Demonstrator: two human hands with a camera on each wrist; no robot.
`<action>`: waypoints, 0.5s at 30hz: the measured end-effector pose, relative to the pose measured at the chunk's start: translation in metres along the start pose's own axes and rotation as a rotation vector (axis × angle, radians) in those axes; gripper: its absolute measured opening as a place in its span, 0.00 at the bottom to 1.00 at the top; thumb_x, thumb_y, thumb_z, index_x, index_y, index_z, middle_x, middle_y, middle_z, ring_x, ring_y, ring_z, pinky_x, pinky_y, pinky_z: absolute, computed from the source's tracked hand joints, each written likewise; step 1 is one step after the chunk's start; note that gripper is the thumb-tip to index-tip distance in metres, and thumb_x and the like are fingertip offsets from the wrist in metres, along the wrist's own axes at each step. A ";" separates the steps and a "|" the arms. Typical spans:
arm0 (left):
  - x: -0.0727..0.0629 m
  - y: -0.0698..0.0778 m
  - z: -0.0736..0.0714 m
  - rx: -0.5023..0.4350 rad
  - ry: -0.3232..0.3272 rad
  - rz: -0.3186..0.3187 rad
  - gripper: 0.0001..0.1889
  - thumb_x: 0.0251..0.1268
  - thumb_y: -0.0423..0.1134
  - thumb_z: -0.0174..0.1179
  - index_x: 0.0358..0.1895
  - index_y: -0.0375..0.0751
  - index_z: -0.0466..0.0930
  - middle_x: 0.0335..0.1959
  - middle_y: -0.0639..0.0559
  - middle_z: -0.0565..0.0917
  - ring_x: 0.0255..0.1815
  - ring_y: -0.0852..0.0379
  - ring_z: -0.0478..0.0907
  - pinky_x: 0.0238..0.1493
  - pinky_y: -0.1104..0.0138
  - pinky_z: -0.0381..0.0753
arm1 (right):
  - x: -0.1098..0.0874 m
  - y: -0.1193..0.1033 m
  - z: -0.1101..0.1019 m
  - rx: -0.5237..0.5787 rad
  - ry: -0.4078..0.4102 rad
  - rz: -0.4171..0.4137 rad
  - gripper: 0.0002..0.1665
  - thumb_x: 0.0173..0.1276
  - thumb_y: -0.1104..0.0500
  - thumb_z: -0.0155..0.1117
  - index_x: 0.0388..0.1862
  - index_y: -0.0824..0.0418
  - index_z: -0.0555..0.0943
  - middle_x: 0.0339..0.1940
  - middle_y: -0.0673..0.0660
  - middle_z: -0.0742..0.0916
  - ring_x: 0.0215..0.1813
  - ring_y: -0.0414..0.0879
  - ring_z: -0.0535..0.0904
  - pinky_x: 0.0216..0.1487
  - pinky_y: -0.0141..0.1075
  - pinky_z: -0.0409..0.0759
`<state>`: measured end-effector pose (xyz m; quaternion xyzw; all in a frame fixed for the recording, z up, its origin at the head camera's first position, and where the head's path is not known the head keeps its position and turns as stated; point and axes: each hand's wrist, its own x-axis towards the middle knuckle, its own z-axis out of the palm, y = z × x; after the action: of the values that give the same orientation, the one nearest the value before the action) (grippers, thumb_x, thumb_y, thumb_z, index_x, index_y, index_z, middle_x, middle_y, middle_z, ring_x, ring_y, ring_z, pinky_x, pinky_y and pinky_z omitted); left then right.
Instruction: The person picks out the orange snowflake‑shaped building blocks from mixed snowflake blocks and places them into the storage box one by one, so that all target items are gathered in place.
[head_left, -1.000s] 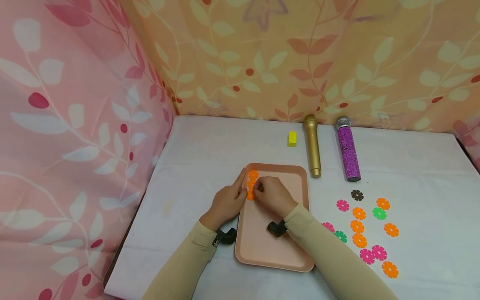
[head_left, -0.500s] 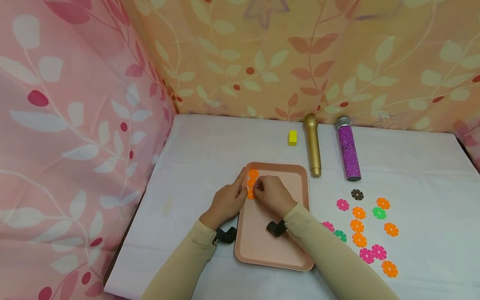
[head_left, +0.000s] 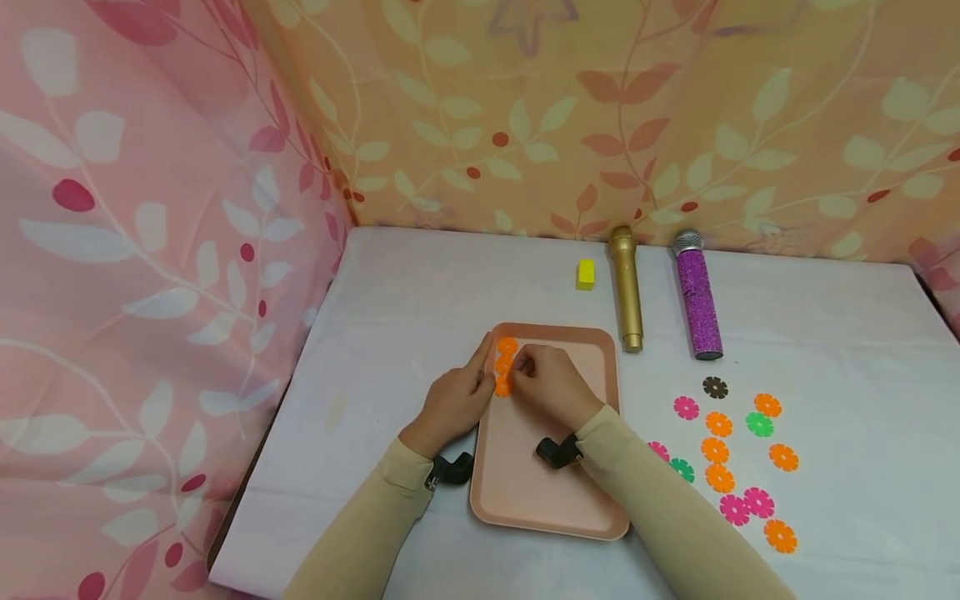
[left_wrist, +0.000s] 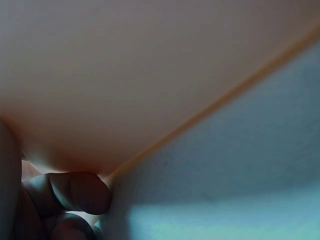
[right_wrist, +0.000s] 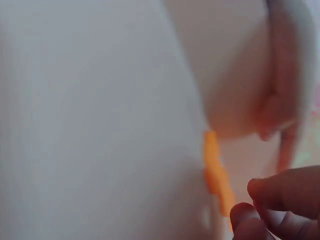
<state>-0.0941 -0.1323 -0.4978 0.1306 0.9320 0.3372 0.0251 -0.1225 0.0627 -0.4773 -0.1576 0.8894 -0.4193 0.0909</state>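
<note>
Three orange slotted snowflake discs (head_left: 507,346) lie in a column along the left side of the peach tray (head_left: 525,504). My left hand (head_left: 452,407) grips the tray's left rim, index finger along it and thumb by the lowest disc. In the left wrist view, bent fingers (left_wrist: 82,192) sit at the rim's outer side. Over the tray, just right of the column, is my right hand (head_left: 558,383), its fingers bent. The right wrist view has its thumb and fingertips (right_wrist: 245,217) slightly parted with nothing between them, beside the orange discs (right_wrist: 216,172).
Loose discs in orange, pink (head_left: 686,407), green (head_left: 760,425) and dark brown (head_left: 716,387) are scattered right of the tray. Behind it stand a yellow block (head_left: 586,275), a gold microphone (head_left: 627,292) and a purple glitter microphone (head_left: 699,304). Patterned cloth walls border the table's back and left.
My right hand has drawn slightly right, away from the orange discs, and the lowest disc shows more fully. The left hand stays at the rim.
</note>
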 end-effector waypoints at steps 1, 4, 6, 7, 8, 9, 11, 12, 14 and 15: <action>0.000 0.000 0.000 0.003 0.004 0.000 0.35 0.80 0.44 0.46 0.87 0.48 0.51 0.14 0.60 0.65 0.14 0.61 0.55 0.20 0.65 0.55 | 0.000 -0.001 -0.002 0.008 0.000 -0.003 0.05 0.71 0.63 0.65 0.34 0.59 0.86 0.30 0.51 0.86 0.32 0.45 0.79 0.40 0.38 0.80; 0.001 0.001 -0.001 0.004 -0.002 -0.007 0.35 0.80 0.43 0.46 0.87 0.48 0.51 0.14 0.60 0.65 0.14 0.61 0.56 0.19 0.66 0.55 | -0.002 -0.004 -0.008 0.025 -0.015 0.009 0.03 0.70 0.61 0.66 0.36 0.59 0.85 0.30 0.50 0.86 0.32 0.44 0.79 0.38 0.38 0.80; 0.000 0.002 -0.001 0.002 -0.010 -0.015 0.35 0.80 0.43 0.47 0.87 0.48 0.51 0.14 0.60 0.65 0.14 0.61 0.56 0.19 0.66 0.56 | -0.004 -0.006 -0.011 0.042 -0.027 0.015 0.03 0.70 0.61 0.67 0.36 0.59 0.85 0.31 0.51 0.86 0.32 0.44 0.79 0.38 0.38 0.80; 0.000 0.002 -0.001 -0.001 -0.013 -0.019 0.35 0.80 0.43 0.47 0.87 0.48 0.51 0.15 0.60 0.66 0.14 0.61 0.57 0.19 0.66 0.56 | -0.005 -0.007 -0.014 0.052 -0.032 0.017 0.03 0.70 0.61 0.67 0.37 0.59 0.85 0.31 0.51 0.87 0.32 0.45 0.80 0.38 0.38 0.80; 0.000 0.002 -0.001 -0.003 -0.015 -0.023 0.35 0.80 0.43 0.47 0.87 0.49 0.51 0.15 0.60 0.66 0.14 0.61 0.57 0.19 0.66 0.56 | -0.006 -0.008 -0.016 0.059 -0.032 0.016 0.02 0.69 0.61 0.68 0.37 0.59 0.85 0.32 0.51 0.87 0.33 0.45 0.80 0.39 0.39 0.80; 0.000 0.003 -0.001 -0.003 -0.017 -0.026 0.35 0.80 0.43 0.47 0.87 0.49 0.51 0.15 0.60 0.66 0.14 0.61 0.57 0.19 0.66 0.56 | -0.007 -0.009 -0.018 0.063 -0.033 0.010 0.02 0.70 0.61 0.68 0.37 0.59 0.85 0.33 0.52 0.87 0.34 0.45 0.80 0.40 0.39 0.80; 0.000 0.003 -0.001 -0.009 -0.019 -0.030 0.35 0.80 0.43 0.47 0.87 0.49 0.51 0.15 0.60 0.66 0.13 0.61 0.57 0.19 0.66 0.56 | -0.010 -0.011 -0.023 0.067 -0.033 0.005 0.02 0.70 0.61 0.68 0.37 0.59 0.85 0.34 0.52 0.87 0.35 0.46 0.80 0.40 0.40 0.79; 0.001 0.003 -0.001 -0.011 -0.019 -0.031 0.35 0.80 0.43 0.47 0.87 0.49 0.51 0.15 0.60 0.66 0.14 0.61 0.58 0.19 0.66 0.57 | -0.012 -0.011 -0.025 0.066 -0.032 0.004 0.02 0.70 0.61 0.68 0.38 0.59 0.85 0.34 0.52 0.87 0.35 0.46 0.80 0.41 0.40 0.79; 0.000 0.004 -0.002 -0.013 -0.017 -0.032 0.35 0.80 0.43 0.47 0.87 0.49 0.51 0.15 0.60 0.66 0.14 0.61 0.57 0.19 0.65 0.57 | -0.015 -0.012 -0.030 0.061 -0.032 0.008 0.03 0.71 0.60 0.68 0.38 0.58 0.86 0.34 0.51 0.87 0.35 0.46 0.79 0.40 0.40 0.78; 0.001 0.004 -0.002 -0.016 -0.017 -0.034 0.35 0.80 0.43 0.47 0.87 0.49 0.51 0.15 0.60 0.66 0.14 0.61 0.57 0.19 0.65 0.57 | -0.017 -0.012 -0.033 0.062 -0.030 0.009 0.03 0.71 0.60 0.68 0.38 0.58 0.86 0.34 0.51 0.87 0.35 0.46 0.79 0.40 0.40 0.78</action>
<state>-0.0941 -0.1310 -0.4937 0.1176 0.9312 0.3429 0.0396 -0.1140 0.0847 -0.4466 -0.1571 0.8753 -0.4437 0.1112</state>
